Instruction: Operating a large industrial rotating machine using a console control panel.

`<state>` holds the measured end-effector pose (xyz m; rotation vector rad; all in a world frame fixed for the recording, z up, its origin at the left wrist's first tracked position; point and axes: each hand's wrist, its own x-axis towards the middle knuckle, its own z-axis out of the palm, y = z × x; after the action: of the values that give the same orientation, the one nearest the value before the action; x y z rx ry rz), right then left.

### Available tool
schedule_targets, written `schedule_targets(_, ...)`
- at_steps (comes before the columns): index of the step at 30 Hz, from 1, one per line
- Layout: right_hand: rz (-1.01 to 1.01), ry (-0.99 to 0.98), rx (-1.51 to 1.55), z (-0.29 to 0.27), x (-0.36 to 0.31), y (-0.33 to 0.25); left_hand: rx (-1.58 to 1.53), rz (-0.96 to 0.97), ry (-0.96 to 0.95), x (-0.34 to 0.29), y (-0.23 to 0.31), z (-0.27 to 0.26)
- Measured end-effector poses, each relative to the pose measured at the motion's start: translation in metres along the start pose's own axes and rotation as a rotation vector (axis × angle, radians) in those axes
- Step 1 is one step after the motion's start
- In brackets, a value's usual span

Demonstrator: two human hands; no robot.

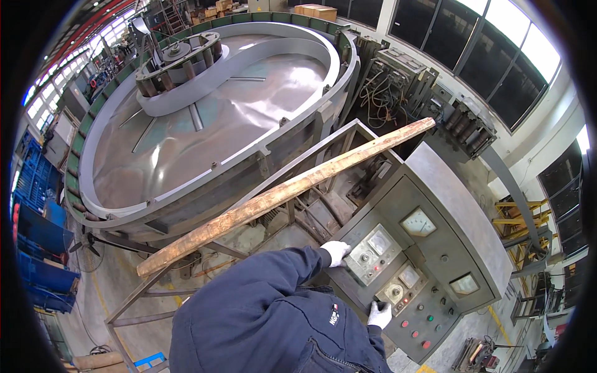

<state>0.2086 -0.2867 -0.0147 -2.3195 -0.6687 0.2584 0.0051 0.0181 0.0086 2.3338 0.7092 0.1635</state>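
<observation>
A grey control cabinet [457, 205] with a sloping panel stands in front of me at the right. My left hand [336, 253], in a white glove, lies against the left edge of the upper control module [373, 253], which has a meter and small knobs. Lower down, my right hand [379, 314], also gloved in white, rests at the edge of the lower control module [403, 289], close to its round dial [393, 292]. The right fingertips are slightly apart. Neither hand shows an object in it, though parts of the fingers are hard to make out.
A long wooden pole [280, 196] lies across a metal frame [217, 247] to my left. Behind it is a large round machine [242, 149] with a curved metal strip [273, 46] inside. Red and green buttons [429, 318] sit low on the panel. Cables [382, 93] hang at the back.
</observation>
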Motion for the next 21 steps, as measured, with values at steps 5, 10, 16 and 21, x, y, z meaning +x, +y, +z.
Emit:
schedule_targets(5,0.015,0.002,0.006,-0.0008,-0.0013,-0.0016,0.001,-0.003,-0.017,0.0017,-0.0007,0.0006)
schedule_targets(10,0.023,-0.005,0.012,0.0010,-0.0001,0.0010,0.002,-0.012,-0.017,0.0013,-0.0012,0.0017)
schedule_targets(16,-0.014,0.004,0.003,0.0009,-0.0003,0.0037,0.009,-0.015,-0.023,0.0006,0.0030,-0.0031)
schedule_targets(21,-0.017,-0.001,0.001,0.0005,0.0004,0.0022,0.013,-0.017,-0.019,0.0016,-0.0007,0.0008)
